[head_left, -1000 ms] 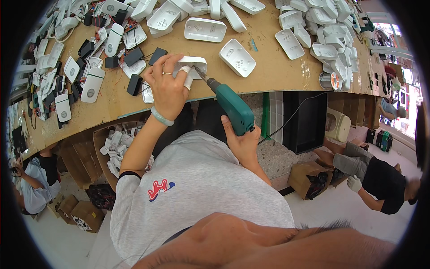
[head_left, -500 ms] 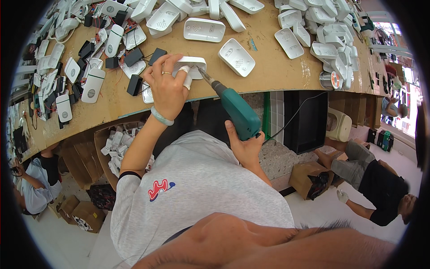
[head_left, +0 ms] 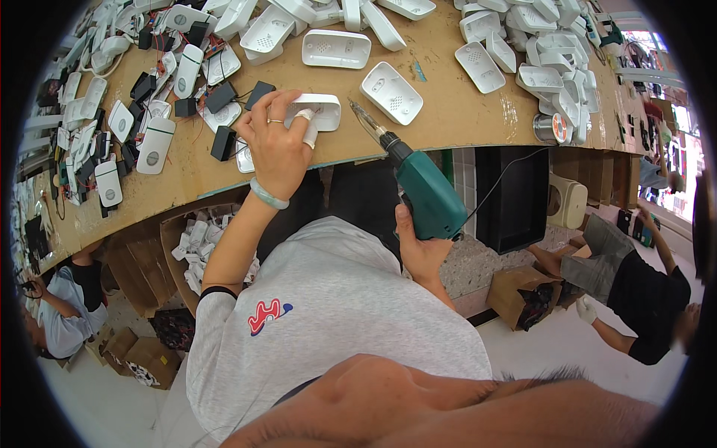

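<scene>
Left hand pins a white shell at the counter edge, right hand holds a teal power screwdriver angled at it.

Left to right: cardboard box (head_left: 196, 240) under the counter (head_left: 448, 123) holds a heap of small white plastic parts, count unclear; smaller brown boxes (head_left: 138, 358) on the floor, contents not visible. Left hand (head_left: 278, 145) grip pressed down over the white housing shell (head_left: 317, 110), fingers spread on top, shell lying flat near the front edge. Right hand (head_left: 420, 250) grip clenched round the handle of the teal screwdriver (head_left: 418, 187); bit tip sits just beside the shell, apart from it. Step looks like screw-driving on 1 shell; next move likely needs the bit lined into a screw hole while the shell is kept pinned. Open brown box (head_left: 523, 295) on the floor at right, dark contents.
</scene>
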`<state>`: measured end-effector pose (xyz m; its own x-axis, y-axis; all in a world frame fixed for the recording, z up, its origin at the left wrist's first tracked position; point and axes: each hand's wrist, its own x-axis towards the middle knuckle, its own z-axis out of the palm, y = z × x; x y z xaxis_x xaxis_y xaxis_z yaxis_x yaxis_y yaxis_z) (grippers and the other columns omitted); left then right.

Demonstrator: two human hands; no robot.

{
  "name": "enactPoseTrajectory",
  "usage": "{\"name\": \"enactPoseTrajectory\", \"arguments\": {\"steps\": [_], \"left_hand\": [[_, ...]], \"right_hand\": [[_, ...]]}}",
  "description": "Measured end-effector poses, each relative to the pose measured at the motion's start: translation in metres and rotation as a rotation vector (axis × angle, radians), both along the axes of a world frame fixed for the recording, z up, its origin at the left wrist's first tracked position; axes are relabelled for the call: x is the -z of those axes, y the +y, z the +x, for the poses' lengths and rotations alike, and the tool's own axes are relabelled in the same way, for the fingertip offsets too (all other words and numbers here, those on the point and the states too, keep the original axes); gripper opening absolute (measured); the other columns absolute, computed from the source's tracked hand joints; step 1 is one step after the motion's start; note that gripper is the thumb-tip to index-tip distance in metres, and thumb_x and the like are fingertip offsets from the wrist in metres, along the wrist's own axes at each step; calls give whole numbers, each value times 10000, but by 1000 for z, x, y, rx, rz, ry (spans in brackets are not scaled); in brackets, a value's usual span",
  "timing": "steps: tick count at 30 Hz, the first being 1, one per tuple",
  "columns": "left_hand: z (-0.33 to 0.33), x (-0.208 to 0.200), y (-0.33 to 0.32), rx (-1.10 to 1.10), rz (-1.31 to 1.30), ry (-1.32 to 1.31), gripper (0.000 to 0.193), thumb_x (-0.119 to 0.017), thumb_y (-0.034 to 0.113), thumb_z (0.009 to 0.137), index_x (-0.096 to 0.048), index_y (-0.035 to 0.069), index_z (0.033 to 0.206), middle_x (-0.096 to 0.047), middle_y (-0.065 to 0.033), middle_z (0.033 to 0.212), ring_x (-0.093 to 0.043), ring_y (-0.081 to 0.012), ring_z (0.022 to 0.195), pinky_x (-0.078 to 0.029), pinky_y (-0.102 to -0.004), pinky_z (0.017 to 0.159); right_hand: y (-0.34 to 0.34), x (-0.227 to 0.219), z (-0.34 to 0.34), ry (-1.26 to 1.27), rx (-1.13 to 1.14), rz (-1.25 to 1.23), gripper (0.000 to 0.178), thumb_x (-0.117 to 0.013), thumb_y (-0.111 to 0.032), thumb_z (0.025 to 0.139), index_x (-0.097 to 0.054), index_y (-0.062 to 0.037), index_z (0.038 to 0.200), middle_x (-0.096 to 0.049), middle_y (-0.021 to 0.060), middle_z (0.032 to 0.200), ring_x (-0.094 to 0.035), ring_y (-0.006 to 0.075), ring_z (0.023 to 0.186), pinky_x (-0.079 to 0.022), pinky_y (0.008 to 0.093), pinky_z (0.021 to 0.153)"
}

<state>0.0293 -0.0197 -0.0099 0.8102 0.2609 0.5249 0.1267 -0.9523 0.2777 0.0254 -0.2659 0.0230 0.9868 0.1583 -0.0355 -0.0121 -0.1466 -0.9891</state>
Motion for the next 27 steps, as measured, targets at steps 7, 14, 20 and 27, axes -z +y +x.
{"name": "enactPoseTrajectory", "arguments": {"steps": [7, 14, 20, 27], "left_hand": [[0, -7, -2, -10, 1, 47, 197, -695, -7, 602, -674, 48, 790, -595, -51, 1270, -497, -275, 1223, -311, -488, 943], [-3, -11, 0, -7, -3, 85, 214, -703, 1, 613, -688, 47, 821, -588, -53, 1289, -483, -283, 1247, -300, -487, 956], [-24, -33, 32, 194, -520, -52, 225, -725, 79, 839, -726, 32, 1059, -653, -114, 1185, -610, -289, 1109, -466, -358, 974], [-101, -27, 48, 251, -486, 127, 328, -759, 45, 821, -726, 93, 1144, -645, -120, 1111, -648, -269, 941, -535, -354, 790]], "right_hand": [[-1, -1, 0, 30, 33, -1, 184, -789, -92, 856, -701, 16, 975, -703, 27, 842, -622, 87, 732, -489, 239, 672], [-9, 10, 0, -74, -4, -22, 328, -785, -128, 875, -613, 25, 1109, -632, 42, 801, -571, 88, 611, -471, 243, 535], [-14, 12, 2, -142, -29, -67, 355, -772, -136, 885, -593, 33, 1141, -628, 58, 796, -568, 95, 589, -468, 244, 516], [-15, 10, 4, -21, 54, 29, 304, -796, -137, 869, -650, 19, 1085, -666, 42, 942, -600, 109, 816, -493, 262, 732]]}}
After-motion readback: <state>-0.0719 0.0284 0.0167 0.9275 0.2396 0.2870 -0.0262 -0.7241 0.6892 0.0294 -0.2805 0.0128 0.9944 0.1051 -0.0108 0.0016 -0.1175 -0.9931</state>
